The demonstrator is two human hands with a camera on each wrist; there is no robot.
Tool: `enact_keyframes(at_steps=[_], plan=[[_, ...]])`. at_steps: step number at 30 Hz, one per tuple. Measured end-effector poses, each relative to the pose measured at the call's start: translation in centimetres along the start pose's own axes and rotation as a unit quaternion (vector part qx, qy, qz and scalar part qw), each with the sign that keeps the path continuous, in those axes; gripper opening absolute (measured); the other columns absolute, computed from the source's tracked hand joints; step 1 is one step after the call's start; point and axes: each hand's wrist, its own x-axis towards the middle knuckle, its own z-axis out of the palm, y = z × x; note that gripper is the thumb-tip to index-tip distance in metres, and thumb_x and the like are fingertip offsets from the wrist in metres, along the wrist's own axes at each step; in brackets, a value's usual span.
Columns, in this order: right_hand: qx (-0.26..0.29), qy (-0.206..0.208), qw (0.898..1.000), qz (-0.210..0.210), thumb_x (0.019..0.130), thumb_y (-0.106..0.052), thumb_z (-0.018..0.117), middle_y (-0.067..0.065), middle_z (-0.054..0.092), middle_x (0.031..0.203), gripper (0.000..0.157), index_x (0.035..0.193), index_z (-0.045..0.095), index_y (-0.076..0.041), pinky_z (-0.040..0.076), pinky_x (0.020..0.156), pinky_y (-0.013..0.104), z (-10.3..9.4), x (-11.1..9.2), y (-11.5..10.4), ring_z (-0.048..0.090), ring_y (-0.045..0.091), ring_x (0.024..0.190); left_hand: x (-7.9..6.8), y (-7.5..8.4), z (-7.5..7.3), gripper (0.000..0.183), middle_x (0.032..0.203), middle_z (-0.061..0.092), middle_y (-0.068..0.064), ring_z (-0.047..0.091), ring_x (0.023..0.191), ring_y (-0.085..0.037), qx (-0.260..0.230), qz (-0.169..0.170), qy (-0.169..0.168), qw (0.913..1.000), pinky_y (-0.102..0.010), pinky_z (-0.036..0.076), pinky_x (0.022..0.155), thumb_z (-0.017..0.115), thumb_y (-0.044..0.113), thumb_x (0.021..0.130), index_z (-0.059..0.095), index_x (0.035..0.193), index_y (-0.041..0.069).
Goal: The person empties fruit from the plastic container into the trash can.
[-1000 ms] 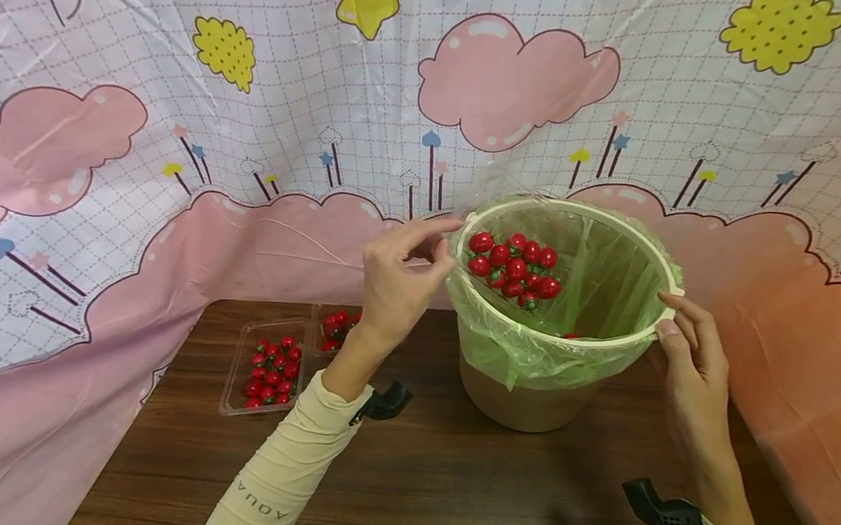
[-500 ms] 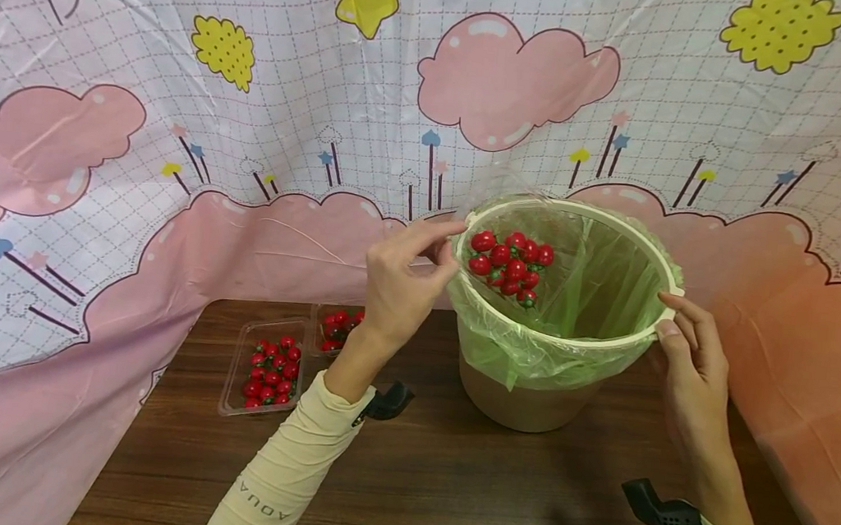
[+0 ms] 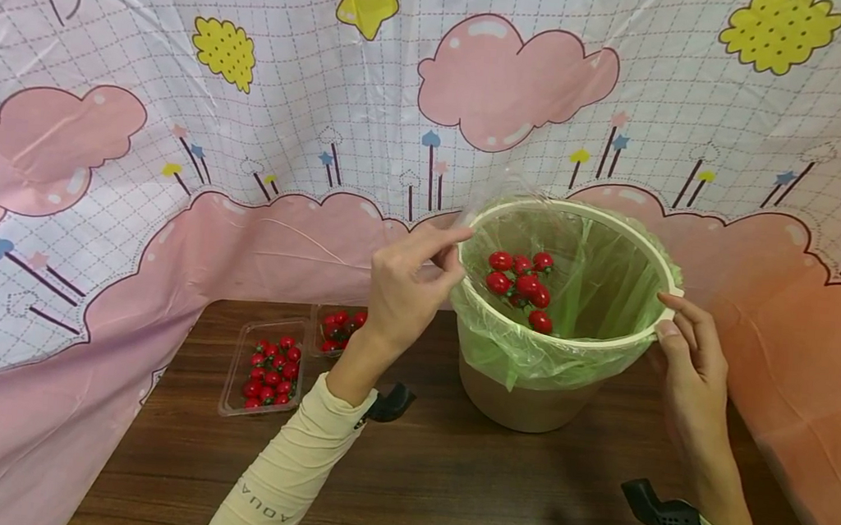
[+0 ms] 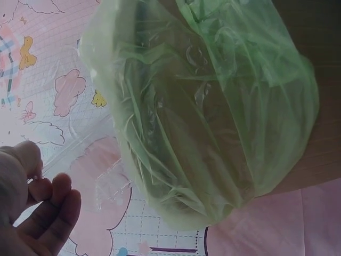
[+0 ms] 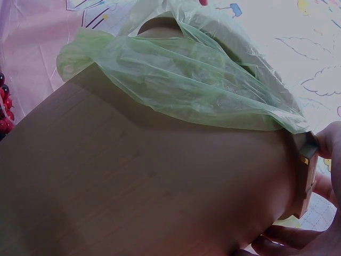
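In the head view my left hand pinches the edge of a clear plastic box, which is tilted into the mouth of a trash bin. Several red cherry tomatoes with green stems show inside the bin's mouth, below the box. The left wrist view has finger and thumb closed on the thin clear plastic. A green plastic bag lines the bin and folds over its cream rim. At the rim's right side, my right hand grips with thumb below and fingers above.
Left on the dark wooden table sits a clear box of cherry tomatoes. Another tomato box behind it is partly hidden by my left arm. A printed cloth hangs behind and along both sides.
My left hand has shifted slightly right, tipping the box further. The tomatoes have slid down and right, and fewer of them show. My right hand stays at the rim.
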Motion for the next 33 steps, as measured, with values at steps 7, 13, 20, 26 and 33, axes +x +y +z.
enact_keyframes(at_steps=[7, 13, 20, 26, 33], plan=[[-0.007, 0.001, 1.0, 0.001, 0.109, -0.009, 0.046, 0.027, 0.045, 0.147, 0.041, 0.149, 0.045, 0.003, 0.047, 0.102, 0.022, 0.0, -0.1, 0.0, 0.053, 0.026, 0.125, -0.1, 0.4, 0.2, 0.031, 0.073, 0.064, -0.006, 0.057, 0.064, -0.013, 0.022, 0.028, -0.004, 0.9994, -0.027, 0.051, 0.055, 0.061, -0.015, 0.079, 0.078, 0.101, -0.001], [-0.011, 0.002, 1.0, 0.002, 0.109, -0.01, 0.047, 0.027, 0.045, 0.146, 0.042, 0.149, 0.045, 0.002, 0.047, 0.103, 0.021, 0.0, -0.1, 0.0, 0.052, 0.026, 0.125, -0.1, 0.7, 0.4, 0.032, 0.074, 0.064, -0.005, 0.056, 0.063, -0.014, 0.012, 0.043, -0.012, 0.9989, -0.025, 0.047, 0.053, 0.06, -0.015, 0.08, 0.078, 0.103, -0.001], [-0.008, 0.003, 1.0, 0.001, 0.109, -0.01, 0.047, 0.027, 0.045, 0.147, 0.042, 0.149, 0.045, 0.002, 0.049, 0.101, 0.021, 0.0, 0.0, 0.0, 0.053, 0.026, 0.125, -0.1, 0.9, 0.4, 0.032, 0.075, 0.065, -0.005, 0.051, 0.061, -0.011, 0.03, 0.057, -0.025, 0.9976, -0.021, 0.043, 0.051, 0.062, -0.015, 0.08, 0.078, 0.103, -0.001], [-0.003, 0.002, 1.0, -0.001, 0.109, -0.01, 0.046, 0.028, 0.045, 0.148, 0.042, 0.149, 0.044, 0.003, 0.049, 0.101, 0.021, 0.1, 0.0, 0.1, 0.052, 0.027, 0.127, -0.2, 1.0, 0.3, 0.032, 0.074, 0.063, -0.004, 0.048, 0.06, -0.01, 0.035, 0.068, -0.029, 0.9967, -0.019, 0.038, 0.051, 0.062, -0.015, 0.08, 0.078, 0.103, -0.001], [-0.004, -0.002, 1.0, -0.004, 0.109, -0.011, 0.047, 0.028, 0.044, 0.148, 0.042, 0.149, 0.044, 0.003, 0.048, 0.102, 0.021, 0.1, -0.1, 0.0, 0.051, 0.028, 0.129, -0.1, 1.2, 0.3, 0.032, 0.074, 0.062, -0.003, 0.048, 0.059, -0.01, 0.046, 0.082, -0.026, 0.9952, -0.02, 0.036, 0.05, 0.061, -0.015, 0.08, 0.078, 0.103, -0.001]])
